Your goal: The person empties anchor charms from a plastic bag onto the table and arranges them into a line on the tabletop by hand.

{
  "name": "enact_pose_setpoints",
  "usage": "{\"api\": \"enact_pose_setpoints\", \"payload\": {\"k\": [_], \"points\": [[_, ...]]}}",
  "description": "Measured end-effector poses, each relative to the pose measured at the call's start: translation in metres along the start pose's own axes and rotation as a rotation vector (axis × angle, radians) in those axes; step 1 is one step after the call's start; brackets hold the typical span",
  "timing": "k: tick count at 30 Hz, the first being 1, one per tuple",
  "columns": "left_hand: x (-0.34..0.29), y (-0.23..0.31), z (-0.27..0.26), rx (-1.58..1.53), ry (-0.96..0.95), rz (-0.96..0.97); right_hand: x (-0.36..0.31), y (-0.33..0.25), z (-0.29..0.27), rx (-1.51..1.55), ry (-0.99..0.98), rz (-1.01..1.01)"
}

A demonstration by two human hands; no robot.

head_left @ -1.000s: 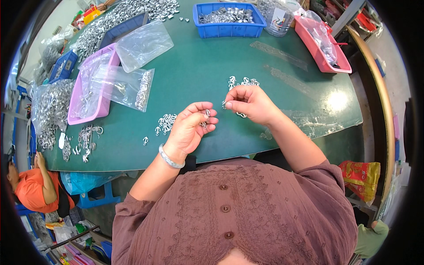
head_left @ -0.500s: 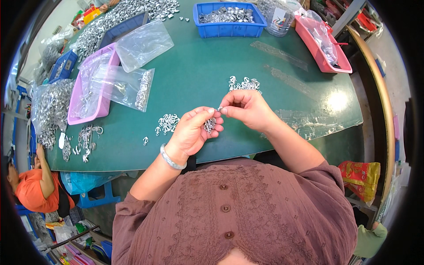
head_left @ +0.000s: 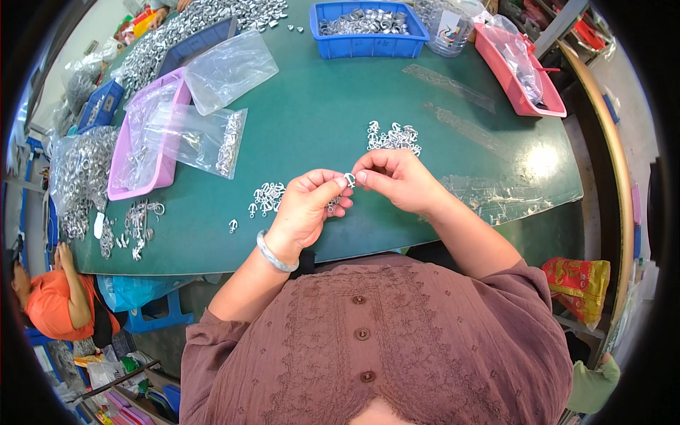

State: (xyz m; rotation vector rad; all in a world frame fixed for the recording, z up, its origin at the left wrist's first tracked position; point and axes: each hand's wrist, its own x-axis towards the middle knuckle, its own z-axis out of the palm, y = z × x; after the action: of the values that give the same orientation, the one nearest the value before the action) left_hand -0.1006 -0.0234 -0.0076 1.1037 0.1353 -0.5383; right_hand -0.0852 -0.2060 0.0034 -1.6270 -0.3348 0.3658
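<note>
Between my two hands is a small silver anchor charm (head_left: 350,180), upright, pinched by the fingertips of both. My left hand (head_left: 312,202), with a pale bangle (head_left: 275,253) on its wrist, is closed; more silver charms (head_left: 333,202) show partly among its curled fingers. My right hand (head_left: 398,180) pinches the charm from the right with thumb and forefinger. Just beyond the right hand lies a pile of anchor charms (head_left: 394,137). A second pile of anchor charms (head_left: 268,198) sits left of my left hand, with one loose anchor charm (head_left: 233,226) nearer the edge.
On the green table (head_left: 326,106) stand a blue tray (head_left: 368,48) of metal parts, a pink tray (head_left: 520,106) and a lilac tray (head_left: 166,177) holding plastic bags. Metal pieces (head_left: 163,42) are heaped at far left. A person in orange (head_left: 60,304) is at the left edge.
The anchor charm between my fingertips has turned to show its full shape. The charms in my left palm are more covered by the fingers now.
</note>
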Motion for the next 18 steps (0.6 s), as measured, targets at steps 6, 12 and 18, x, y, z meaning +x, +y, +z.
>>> {"api": "enact_pose_setpoints", "payload": {"k": [6, 12, 18], "points": [[0.0015, -0.0013, 0.0002, 0.009, -0.012, 0.006, 0.0019, 0.0017, -0.0009, 0.064, -0.020, 0.095], [0.0036, -0.0021, -0.0050, -0.137, -0.080, -0.005, 0.0058, 0.0025, -0.0026, 0.137, 0.028, 0.175], [0.0085, -0.0011, -0.0090, -0.228, -0.110, -0.033, 0.0067, 0.0003, -0.0053, 0.145, 0.053, 0.232]]}}
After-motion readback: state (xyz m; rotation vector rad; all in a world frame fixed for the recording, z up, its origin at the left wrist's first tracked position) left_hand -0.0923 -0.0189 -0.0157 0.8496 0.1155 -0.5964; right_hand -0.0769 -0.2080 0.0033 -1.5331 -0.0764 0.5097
